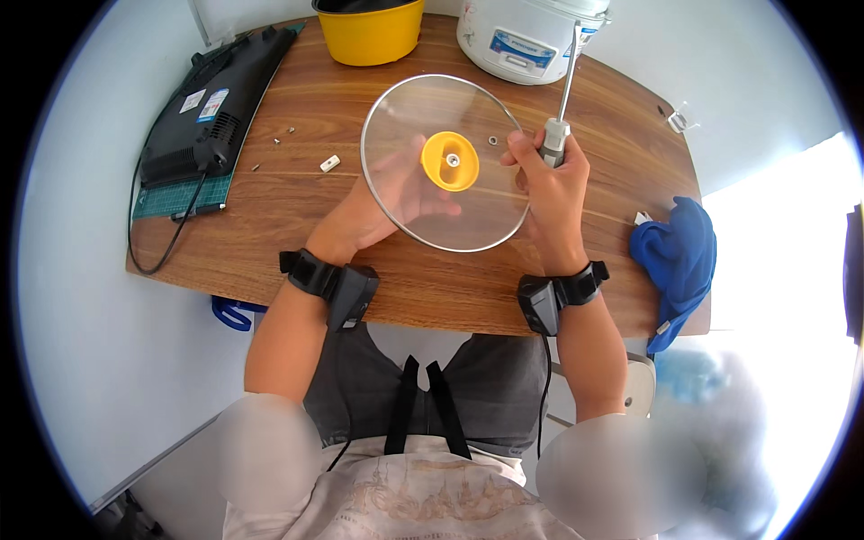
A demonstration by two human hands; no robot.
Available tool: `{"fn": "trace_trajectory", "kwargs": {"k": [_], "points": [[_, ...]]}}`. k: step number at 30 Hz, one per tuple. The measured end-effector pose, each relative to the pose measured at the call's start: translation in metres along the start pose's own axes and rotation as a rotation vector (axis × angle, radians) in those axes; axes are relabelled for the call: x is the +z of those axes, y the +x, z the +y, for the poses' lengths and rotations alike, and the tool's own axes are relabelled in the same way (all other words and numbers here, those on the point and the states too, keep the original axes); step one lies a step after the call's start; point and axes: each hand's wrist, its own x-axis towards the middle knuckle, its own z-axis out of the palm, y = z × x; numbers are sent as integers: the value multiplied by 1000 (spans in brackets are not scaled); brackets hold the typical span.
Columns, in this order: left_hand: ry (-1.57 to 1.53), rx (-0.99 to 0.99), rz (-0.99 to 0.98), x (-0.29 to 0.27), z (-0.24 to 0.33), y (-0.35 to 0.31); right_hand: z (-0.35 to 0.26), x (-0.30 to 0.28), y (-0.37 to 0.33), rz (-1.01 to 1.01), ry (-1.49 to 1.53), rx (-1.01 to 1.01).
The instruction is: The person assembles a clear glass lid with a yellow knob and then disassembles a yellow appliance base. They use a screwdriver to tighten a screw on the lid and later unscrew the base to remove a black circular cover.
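Holding the round clear glass pot lid (445, 162) from beneath, the left hand (382, 202) shows through the pane, fingers spread under the glass and gripping it above the brown wooden table (297, 216). The lid sits directly ahead of the chest, between the 2 hands, nearer the left, which carries it alone. Its face tilts up toward the camera; the round yellow plastic knob (450, 161) sits dead centre with a small metal screw or hole in its middle.

The right hand (553, 184) is closed around the grey handle of a metal-shafted screwdriver (560, 108), just beside the lid's right rim, thumb and forefinger touching or nearly touching that rim. The screwdriver's long axis runs near-vertical in the head view, handle low in the fist, shaft pointing up and away from the body toward the white rice cooker (526, 36); its tip points away from the knob, not at it. The knob lies to the left of the right hand, so the tool is off-axis from the knob's centre.

A small metal nut or washer (492, 140) shows near the lid's upper right; whether it is on the glass or under it, cannot tell. Also on the table: 1 yellow plastic bowl (369, 31), a black flat appliance (220, 103), loose screws (279, 139), a small white block (330, 163), a blue cloth (679, 252).
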Motion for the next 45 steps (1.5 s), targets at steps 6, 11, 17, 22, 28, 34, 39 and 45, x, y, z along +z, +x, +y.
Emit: {"fn": "trace_trajectory", "kwargs": {"k": [6,11,17,22,28,34,39,45], "points": [[89,-46,-14,0,4,-8,-5,3,-4,-29,-135,-90],[38,18,-111,-6,9,-14,-5,1,-3,-77,-124,-81],[198,109,56,22,33,-32,-5,-1,-3,-132,-172,-41],[412,174,162,12,85,-54,-2,-15,3,-72,-129,-79],[1182,232,477,-12,158,-82,4,-21,8,-19,-202,-50],[1556,207,686,-85,217,-101,9,-22,11,31,-307,-57],[1695,205,874,-131,237,-107,9,-21,10,41,-350,-61],[1875,149,1029,-183,262,-104,11,-18,8,19,-379,-93]]}}
